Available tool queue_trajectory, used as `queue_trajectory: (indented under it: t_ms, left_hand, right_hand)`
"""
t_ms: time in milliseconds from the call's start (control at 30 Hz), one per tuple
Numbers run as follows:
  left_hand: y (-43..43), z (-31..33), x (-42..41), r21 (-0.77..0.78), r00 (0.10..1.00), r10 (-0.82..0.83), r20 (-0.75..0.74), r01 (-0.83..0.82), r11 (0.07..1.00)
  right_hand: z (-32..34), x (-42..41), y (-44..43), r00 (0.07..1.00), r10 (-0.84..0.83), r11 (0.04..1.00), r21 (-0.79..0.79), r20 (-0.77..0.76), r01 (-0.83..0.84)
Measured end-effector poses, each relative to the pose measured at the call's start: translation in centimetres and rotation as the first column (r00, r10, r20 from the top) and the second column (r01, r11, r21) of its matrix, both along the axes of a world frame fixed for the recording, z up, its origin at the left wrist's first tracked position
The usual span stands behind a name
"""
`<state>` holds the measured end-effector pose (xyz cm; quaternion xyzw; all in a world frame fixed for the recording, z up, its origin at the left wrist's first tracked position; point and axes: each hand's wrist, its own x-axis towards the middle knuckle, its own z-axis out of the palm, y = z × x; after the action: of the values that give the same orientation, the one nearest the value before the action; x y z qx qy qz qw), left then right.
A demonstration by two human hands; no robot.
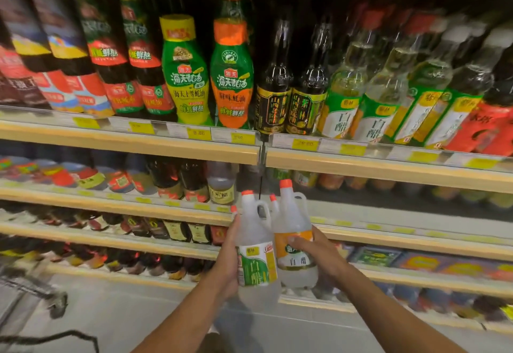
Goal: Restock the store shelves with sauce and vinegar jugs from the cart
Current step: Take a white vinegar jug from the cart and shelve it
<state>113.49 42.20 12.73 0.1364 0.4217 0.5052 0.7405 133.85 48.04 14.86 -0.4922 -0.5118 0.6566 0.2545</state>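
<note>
Your left hand [228,255] clasps the green-label jug [256,265] and your right hand [315,247] clasps the orange-label jug [294,252], both upright and touching, with the bare shelf [374,211] up and rightward, nearer your right hand.

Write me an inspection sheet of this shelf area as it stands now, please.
Surface: shelf edges carry yellow price tags; a bare stretch lies on the level to the right of the jugs.
Job's things: green-label jug and orange-label jug, upright, side by side, held in front of the shelves; two more orange caps show close by them.
Clutter: nothing seen.
Hands: left hand grips the green-label jug; right hand grips the orange-label jug.
Cables: nothing seen.
Surroundings: sauce and vinegar bottles fill the upper shelf; cart at lower left, blurred.
</note>
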Motion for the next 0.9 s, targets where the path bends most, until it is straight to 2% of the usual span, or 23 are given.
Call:
queue_trajectory:
  t_ms: [167,400,567,700,900]
  left_hand:
    - [-0.2,0.2,-1.4,0.016,0.996,0.086,0.001,-0.086,0.996]
    - [0.1,-0.3,-3.6,0.012,0.982,0.187,0.027,-0.187,0.982]
    - [0.1,-1.3,-5.6,0.022,0.977,0.211,-0.025,-0.211,0.977]
    - [0.2,-2.0,-6.9,0.026,0.970,0.230,-0.078,-0.229,0.973]
    - [0.7,-3.0,-8.3,0.044,0.963,0.260,-0.070,-0.257,0.965]
  right_hand:
    - [0.4,-2.1,3.4,0.997,0.038,0.998,0.054,0.069,-0.042]
    - [1.4,-6.3,9.4,0.978,-0.077,0.988,0.144,0.195,0.050]
    - [1.6,-8.3,12.3,0.960,-0.065,0.997,0.063,0.271,0.050]
    - [1.0,-10.1,13.9,0.981,0.005,1.000,-0.028,0.195,0.001]
    - [-1.8,-12.1,15.0,0.969,0.059,0.998,-0.021,0.241,-0.055]
